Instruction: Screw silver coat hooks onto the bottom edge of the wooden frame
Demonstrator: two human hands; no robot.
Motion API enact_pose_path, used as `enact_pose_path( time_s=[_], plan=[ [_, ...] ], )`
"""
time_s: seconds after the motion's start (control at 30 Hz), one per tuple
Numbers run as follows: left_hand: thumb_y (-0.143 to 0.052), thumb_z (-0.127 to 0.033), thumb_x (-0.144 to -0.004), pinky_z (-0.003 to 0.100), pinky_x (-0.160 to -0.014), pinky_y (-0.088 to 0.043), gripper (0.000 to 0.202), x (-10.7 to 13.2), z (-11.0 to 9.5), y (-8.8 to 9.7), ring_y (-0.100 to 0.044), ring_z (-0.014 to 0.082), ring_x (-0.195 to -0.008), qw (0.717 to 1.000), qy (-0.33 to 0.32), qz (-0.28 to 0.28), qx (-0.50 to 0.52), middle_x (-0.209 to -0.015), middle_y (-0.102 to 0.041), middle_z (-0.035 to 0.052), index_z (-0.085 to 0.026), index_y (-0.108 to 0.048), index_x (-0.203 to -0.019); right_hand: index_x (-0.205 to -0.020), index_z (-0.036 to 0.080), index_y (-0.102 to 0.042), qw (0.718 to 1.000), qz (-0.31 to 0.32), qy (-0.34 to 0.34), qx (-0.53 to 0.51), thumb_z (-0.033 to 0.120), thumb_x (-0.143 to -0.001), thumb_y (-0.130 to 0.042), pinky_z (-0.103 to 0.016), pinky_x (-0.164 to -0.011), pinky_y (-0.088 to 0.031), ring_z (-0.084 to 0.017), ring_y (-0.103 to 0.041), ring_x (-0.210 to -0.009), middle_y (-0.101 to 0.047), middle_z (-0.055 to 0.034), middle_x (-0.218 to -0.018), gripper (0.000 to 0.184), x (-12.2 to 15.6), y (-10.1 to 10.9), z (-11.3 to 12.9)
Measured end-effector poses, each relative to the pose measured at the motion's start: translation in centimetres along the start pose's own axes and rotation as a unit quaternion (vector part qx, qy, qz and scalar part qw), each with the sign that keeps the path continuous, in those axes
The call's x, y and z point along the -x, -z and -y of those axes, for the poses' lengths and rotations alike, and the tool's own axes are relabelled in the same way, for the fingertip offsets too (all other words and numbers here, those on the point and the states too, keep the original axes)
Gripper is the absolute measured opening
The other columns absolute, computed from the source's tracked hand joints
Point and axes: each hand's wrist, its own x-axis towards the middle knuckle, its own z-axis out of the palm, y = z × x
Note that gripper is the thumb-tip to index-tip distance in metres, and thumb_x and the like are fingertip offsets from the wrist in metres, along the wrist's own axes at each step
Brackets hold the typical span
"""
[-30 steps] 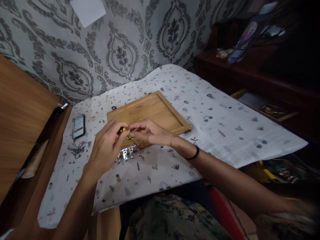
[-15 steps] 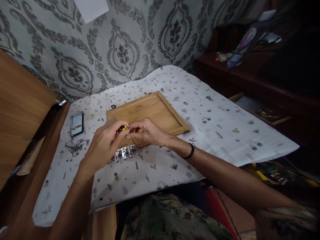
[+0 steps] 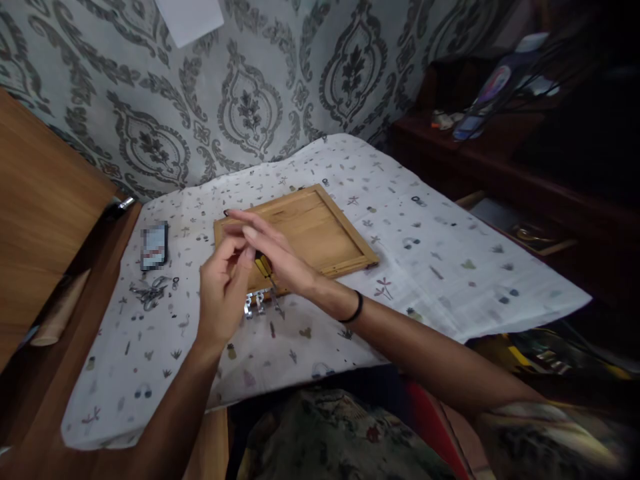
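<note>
A yellow-and-black screwdriver [image 3: 263,265] slants down towards the front edge of a framed wooden panel [image 3: 320,227]. My left hand [image 3: 225,283] is closed by the top of its handle, thumb and curled fingers together; part of the grip is hidden. My right hand [image 3: 283,253] lies just over and beside the handle, its fingers stretched out to the left across my left fingers. Under the screwdriver, a row of silver metal hooks [image 3: 259,303] runs along the panel's near edge. The tip's exact contact is too small to tell.
On the patterned white cloth [image 3: 450,267] to the left lie a phone [image 3: 155,245] and a heap of metal pieces [image 3: 149,293]. A wooden cabinet side [image 3: 45,213] borders the left. At the right are an open drawer [image 3: 540,237] and a bottle [image 3: 493,90].
My right hand has gone from pinched fingers near the screwdriver to fingers stretched out leftward. My left hand has shifted right and turned more upright. More of the yellow handle shows.
</note>
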Motion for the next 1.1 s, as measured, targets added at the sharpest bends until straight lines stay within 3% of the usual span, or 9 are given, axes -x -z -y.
enact_pose_path(
  time_s=[0.13, 0.3, 0.47, 0.6, 0.7, 0.8, 0.93, 1.1],
  plan=[
    [-0.056, -0.032, -0.102, 0.025, -0.082, -0.050, 0.017, 0.7, 0.5, -2.0, -0.061, 0.0147, -0.087, 0.995, 0.020, -0.068, 0.065, -0.090, -0.066, 0.0002, -0.021, -0.065, -0.091, -0.117, 0.026, -0.068, 0.991, -0.122, 0.010, -0.059, 0.058, -0.099, -0.053, -0.046, -0.114, -0.051, -0.025, -0.070, -0.119, -0.076, -0.0079, -0.118, 0.039, -1.5, -2.7, -0.2],
    [-0.059, -0.047, -0.101, 0.027, -0.084, -0.052, 0.029, 1.1, 2.4, -3.4, -0.063, 0.0166, -0.091, 0.980, 0.065, -0.097, 0.164, -0.094, -0.068, 0.0037, -0.021, -0.066, -0.093, -0.104, 0.025, -0.069, 0.983, -0.163, 0.001, -0.088, 0.071, -0.091, -0.057, -0.046, -0.110, -0.053, -0.025, -0.072, -0.112, -0.077, -0.0084, -0.109, 0.049, -1.7, -2.8, -0.6],
    [-0.054, -0.053, -0.103, 0.024, -0.073, -0.049, 0.037, 0.9, 2.8, -3.8, -0.059, 0.0143, -0.078, 0.989, 0.051, -0.084, 0.110, -0.082, -0.065, 0.0010, -0.020, -0.063, -0.087, -0.098, 0.024, -0.069, 0.970, -0.215, -0.025, -0.113, 0.072, -0.092, -0.054, -0.045, -0.108, -0.053, -0.025, -0.073, -0.106, -0.076, -0.0091, -0.101, 0.051, -1.4, -2.9, -1.6],
    [-0.055, -0.055, -0.102, 0.022, -0.063, -0.044, 0.041, 0.1, 2.2, -3.2, -0.053, 0.0123, -0.069, 0.992, 0.019, -0.101, 0.068, -0.075, -0.060, -0.0006, -0.020, -0.062, -0.083, -0.094, 0.024, -0.069, 0.970, -0.179, -0.046, -0.159, 0.074, -0.091, -0.053, -0.044, -0.104, -0.055, -0.025, -0.073, -0.103, -0.075, -0.0084, -0.097, 0.053, -1.5, -3.0, -1.4],
    [-0.059, -0.056, -0.100, 0.020, -0.050, -0.033, 0.042, -0.8, 1.5, -2.3, -0.038, 0.0096, -0.054, 0.979, 0.028, -0.116, 0.166, -0.062, -0.045, -0.0043, -0.020, -0.062, -0.080, -0.094, 0.024, -0.070, 0.979, -0.138, -0.051, -0.144, 0.077, -0.090, -0.053, -0.042, -0.096, -0.057, -0.024, -0.072, -0.102, -0.075, -0.0073, -0.095, 0.055, -1.5, -2.0, -0.8],
    [-0.064, -0.052, -0.099, 0.019, -0.044, -0.026, 0.039, -1.6, 0.8, -1.6, -0.028, 0.0082, -0.048, 0.956, 0.048, -0.138, 0.253, -0.057, -0.034, -0.0067, -0.020, -0.061, -0.077, -0.095, 0.024, -0.070, 0.982, -0.141, -0.061, -0.110, 0.078, -0.089, -0.052, -0.039, -0.089, -0.056, -0.024, -0.071, -0.102, -0.076, -0.0076, -0.096, 0.058, -1.2, -0.4, -0.4],
    [-0.066, -0.050, -0.099, 0.018, -0.043, -0.025, 0.039, -1.9, 0.2, -2.1, -0.025, 0.0071, -0.046, 0.943, 0.069, -0.150, 0.288, -0.056, -0.031, -0.0073, -0.019, -0.061, -0.076, -0.093, 0.022, -0.071, 0.981, -0.160, -0.071, -0.088, 0.081, -0.089, -0.049, -0.036, -0.084, -0.055, -0.023, -0.072, -0.100, -0.078, -0.0087, -0.095, 0.063, -0.5, 1.0, -0.7],
    [-0.066, -0.049, -0.099, 0.016, -0.043, -0.025, 0.040, -1.8, 0.2, -3.3, -0.024, 0.0064, -0.046, 0.939, 0.061, -0.147, 0.306, -0.054, -0.032, -0.0076, -0.018, -0.061, -0.074, -0.086, 0.023, -0.071, 0.985, -0.139, -0.058, -0.083, 0.084, -0.087, -0.051, -0.034, -0.078, -0.055, -0.024, -0.072, -0.097, -0.077, -0.0078, -0.090, 0.064, 0.0, 1.3, -1.1]
  ],
)
